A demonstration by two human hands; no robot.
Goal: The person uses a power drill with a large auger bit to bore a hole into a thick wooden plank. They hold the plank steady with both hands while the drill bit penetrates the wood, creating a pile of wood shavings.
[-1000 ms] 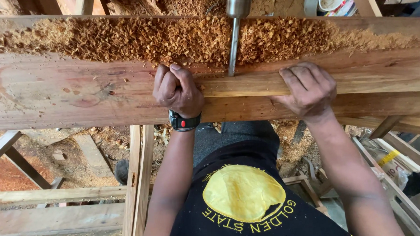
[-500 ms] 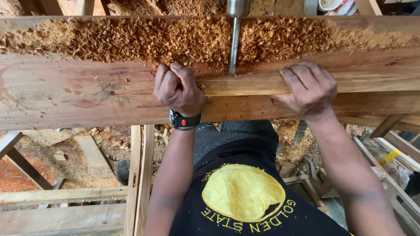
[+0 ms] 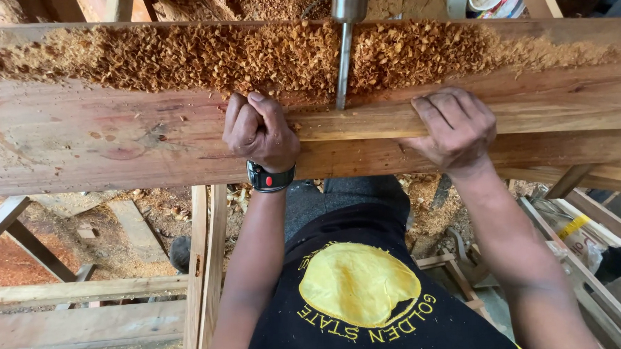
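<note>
My left hand [image 3: 260,131] and right hand [image 3: 455,128] each have a closed grip on the smooth wooden strip [image 3: 353,122]; the drill bit [image 3: 343,65] tip seems buried among curly shavings [image 3: 201,57].

A broad reddish wooden desk [image 3: 99,135] runs across from nine to three o'clock. A thick band of tan wood shavings [image 3: 201,57] lies along its far side, toward twelve o'clock. A long pale wooden strip [image 3: 531,116] lies on the desk's near part, stretching from the centre to three o'clock, with loose shavings scattered just beside it.
</note>
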